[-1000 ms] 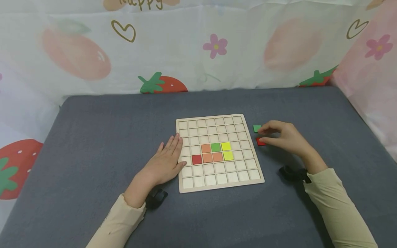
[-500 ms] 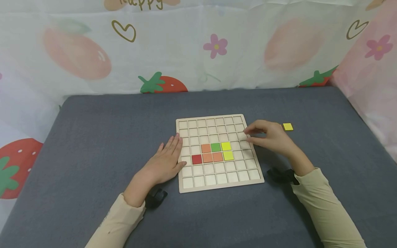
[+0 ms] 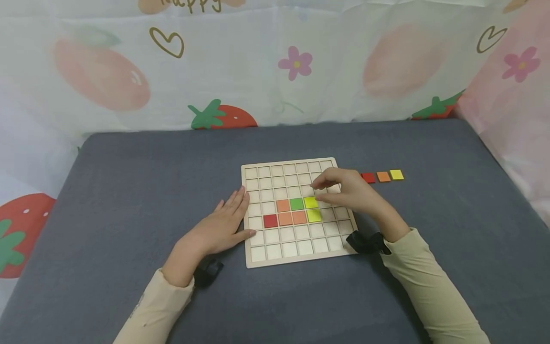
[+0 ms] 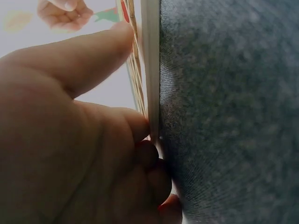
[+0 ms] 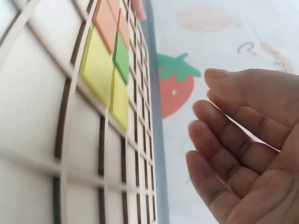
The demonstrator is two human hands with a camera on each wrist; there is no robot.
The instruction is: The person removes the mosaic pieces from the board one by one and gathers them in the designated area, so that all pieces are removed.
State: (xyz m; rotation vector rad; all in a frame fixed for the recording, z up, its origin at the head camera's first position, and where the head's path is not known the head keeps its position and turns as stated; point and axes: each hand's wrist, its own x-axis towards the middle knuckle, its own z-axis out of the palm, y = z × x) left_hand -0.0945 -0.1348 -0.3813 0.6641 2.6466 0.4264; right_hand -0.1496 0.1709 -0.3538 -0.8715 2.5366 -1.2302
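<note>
A pale wooden grid board (image 3: pixel 301 247) lies on the grey table, with a red tile (image 3: pixel 270 221), several orange tiles (image 3: pixel 285 219), a green tile (image 3: pixel 296 204) and two yellow tiles (image 3: pixel 314 215) in its middle cells. My left hand (image 3: pixel 217 228) lies flat at the board's left edge, fingers straight, thumb over the rim. In the left wrist view its thumb (image 4: pixel 93 53) runs along the board's side. My right hand (image 3: pixel 350 191) hovers over the board's right part, fingertips by the upper yellow tile. Its fingers (image 5: pixel 219 172) are loosely bent and thumb apart, with nothing between them.
Right of the board, a loose red tile (image 3: pixel 368 177), orange tile (image 3: pixel 384 177) and yellow tile (image 3: pixel 396 175) lie in a row, partly behind my right hand. A printed curtain (image 3: pixel 335 95) hangs behind the table. Each wrist carries a black camera (image 3: pixel 208 272).
My right hand has moved left, from beside the loose green and red tiles to over the board. Loose red and orange tiles have come into sight behind it. My left hand stays at the board.
</note>
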